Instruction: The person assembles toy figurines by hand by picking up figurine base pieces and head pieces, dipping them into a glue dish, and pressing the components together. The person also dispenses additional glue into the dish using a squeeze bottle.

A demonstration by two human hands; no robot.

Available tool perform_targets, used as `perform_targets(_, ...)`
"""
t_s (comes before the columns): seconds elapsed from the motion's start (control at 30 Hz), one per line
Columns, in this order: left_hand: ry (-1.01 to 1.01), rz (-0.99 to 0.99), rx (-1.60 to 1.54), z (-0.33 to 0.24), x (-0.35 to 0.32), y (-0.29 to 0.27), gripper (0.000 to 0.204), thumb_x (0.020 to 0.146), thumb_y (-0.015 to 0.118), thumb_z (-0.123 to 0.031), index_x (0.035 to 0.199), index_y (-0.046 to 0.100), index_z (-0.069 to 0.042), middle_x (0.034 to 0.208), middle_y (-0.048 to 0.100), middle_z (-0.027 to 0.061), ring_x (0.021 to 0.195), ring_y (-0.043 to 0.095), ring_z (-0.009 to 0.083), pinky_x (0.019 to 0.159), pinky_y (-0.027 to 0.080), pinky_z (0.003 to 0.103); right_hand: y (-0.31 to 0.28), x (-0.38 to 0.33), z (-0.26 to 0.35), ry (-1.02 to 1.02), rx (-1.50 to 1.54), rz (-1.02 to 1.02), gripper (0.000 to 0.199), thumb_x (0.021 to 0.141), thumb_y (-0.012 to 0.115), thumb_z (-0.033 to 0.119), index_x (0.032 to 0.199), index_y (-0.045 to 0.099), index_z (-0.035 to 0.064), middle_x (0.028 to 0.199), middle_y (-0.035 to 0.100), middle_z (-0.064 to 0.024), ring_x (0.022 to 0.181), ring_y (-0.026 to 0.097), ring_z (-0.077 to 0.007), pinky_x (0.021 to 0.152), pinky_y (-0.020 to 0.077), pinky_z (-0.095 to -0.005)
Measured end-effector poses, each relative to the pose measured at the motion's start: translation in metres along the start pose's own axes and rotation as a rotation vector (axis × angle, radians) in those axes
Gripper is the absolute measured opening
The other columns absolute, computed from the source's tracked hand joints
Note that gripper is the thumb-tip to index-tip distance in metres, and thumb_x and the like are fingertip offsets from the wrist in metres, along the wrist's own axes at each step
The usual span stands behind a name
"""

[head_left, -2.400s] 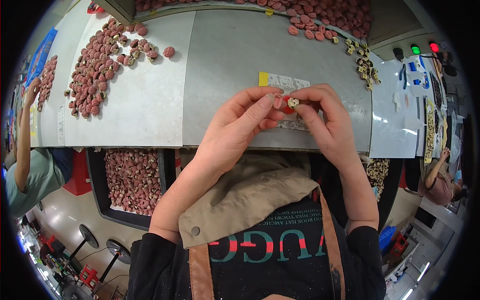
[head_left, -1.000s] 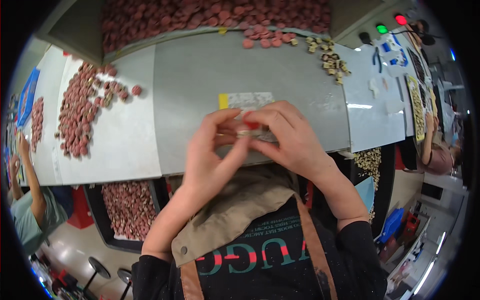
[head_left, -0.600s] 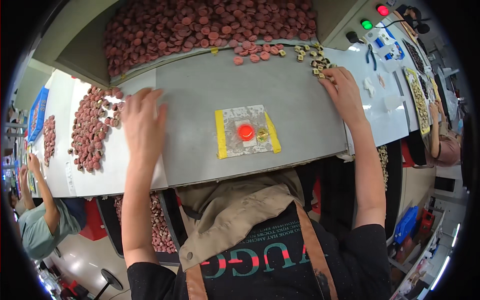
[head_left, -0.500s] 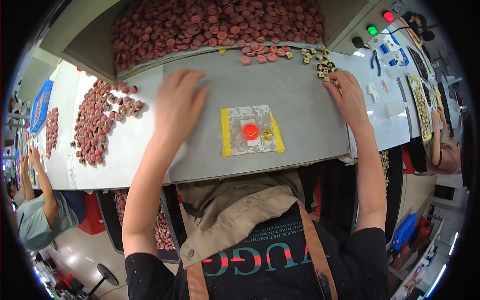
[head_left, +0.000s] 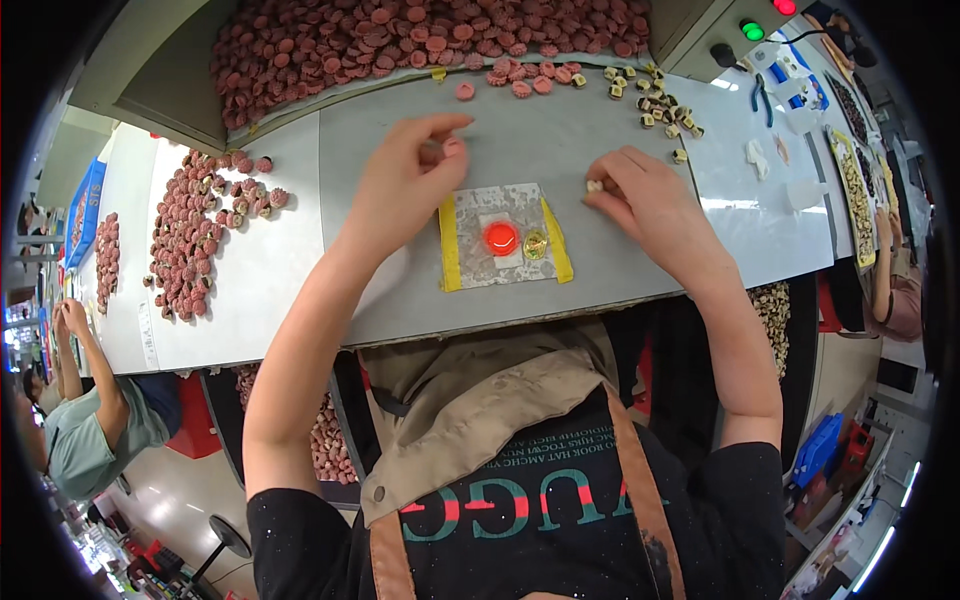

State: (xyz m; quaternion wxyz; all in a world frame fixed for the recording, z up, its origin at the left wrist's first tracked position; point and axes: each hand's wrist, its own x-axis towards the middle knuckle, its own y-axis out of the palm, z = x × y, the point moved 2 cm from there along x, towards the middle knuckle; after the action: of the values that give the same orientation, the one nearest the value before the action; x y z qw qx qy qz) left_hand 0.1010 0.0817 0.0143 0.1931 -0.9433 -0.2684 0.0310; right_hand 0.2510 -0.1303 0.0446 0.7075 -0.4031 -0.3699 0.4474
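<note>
My left hand (head_left: pixel 412 180) hovers over the grey work table, its thumb and index finger apart and nothing visible between them. It is nearest to a few loose pink ridged caps (head_left: pixel 521 89) in front of the large heap. Between thumb and fingertips, my right hand (head_left: pixel 655 210) pinches a small cream-coloured piece (head_left: pixel 594 187). A flat grey plate (head_left: pixel 470 272), edged with yellow tape, lies between my hands. On it a round spot (head_left: pixel 501 239) glows red, and beside that sits a small gold-coloured round fitting (head_left: pixel 535 245).
A big heap of pink caps (head_left: pixel 430 40) fills the bay at the back. Small cream-and-dark pieces (head_left: pixel 660 108) are scattered at the back right. To the left lies a pile of pink-and-dark pieces (head_left: pixel 185 240). Blue-handled pliers (head_left: pixel 763 100) rest at the right; co-workers sit on both sides.
My right hand has come from the scattered cream-and-dark pieces toward the plate, carrying one small piece. My left hand has moved right, toward the loose pink caps.
</note>
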Motion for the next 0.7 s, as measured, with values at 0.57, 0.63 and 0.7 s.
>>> perform_targets(0.57,-0.414,0.027,-1.136,-0.006,-0.093,0.009,0.037,0.097,0.058,-0.014,0.131,0.051,0.0,0.112,0.062,0.0051,0.092,0.058,0.0103,0.085,0.048,0.024,0.016,0.001,0.022,0.105,0.076,-0.01,0.017,0.09,0.062,0.008,0.106,0.062,0.0022,0.099,0.06,-0.0089,0.085,0.059,-0.021,0.075,0.0477,-0.0319)
perform_targets(0.63,-0.409,0.025,-1.229,-0.004,-0.096,0.009,0.038,0.098,0.056,-0.014,0.133,0.05,0.001,0.116,0.061,0.0059,0.094,0.059,0.0107,0.087,0.049,0.025,0.014,0.003,0.029,0.124,0.089,0.0,0.016,0.09,0.061,0.007,0.105,0.062,0.0015,0.098,0.061,-0.0089,0.085,0.059,-0.0212,0.074,0.0477,-0.0321)
perform_targets(0.7,-0.398,0.024,-1.158,-0.004,-0.101,0.008,0.037,0.1,0.054,-0.015,0.133,0.049,0.001,0.116,0.06,0.0055,0.098,0.06,0.0113,0.089,0.049,0.025,0.016,0.006,0.048,0.122,0.266,0.004,0.014,0.09,0.061,0.006,0.103,0.062,0.0004,0.098,0.061,-0.009,0.084,0.059,-0.0225,0.074,0.048,-0.0322)
